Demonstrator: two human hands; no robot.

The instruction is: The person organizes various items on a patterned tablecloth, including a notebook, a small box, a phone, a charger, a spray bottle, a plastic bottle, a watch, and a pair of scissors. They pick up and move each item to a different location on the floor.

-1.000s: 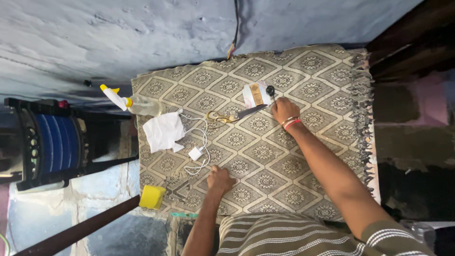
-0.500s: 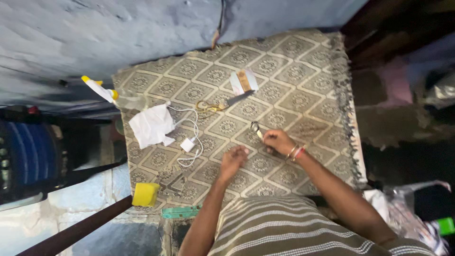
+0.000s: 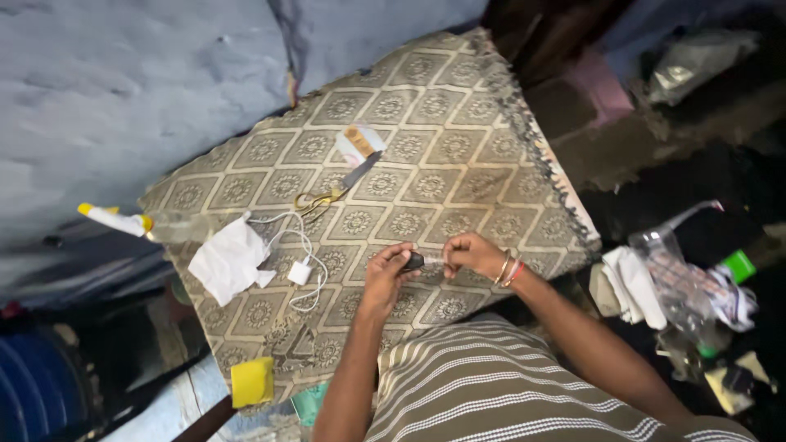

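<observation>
We hold a small dark object point(image 3: 414, 260) between both hands above the near edge of the cloth-covered bench point(image 3: 524, 139): left hand point(image 3: 386, 274) pinching its dark end, right hand point(image 3: 468, 252) gripping its pale tip. Keeping both grips firm and aligned seems best; scissors point(image 3: 334, 190) lie well apart.

Left hand point(image 3: 386, 270): fingers curled inward, closed in a pinch, thumb toward the right hand.
Right hand point(image 3: 467, 252): fingers pinched shut, just beside the left; bangles at the wrist.
Arms: both bare, forearms angling in, hands meeting close together.
</observation>
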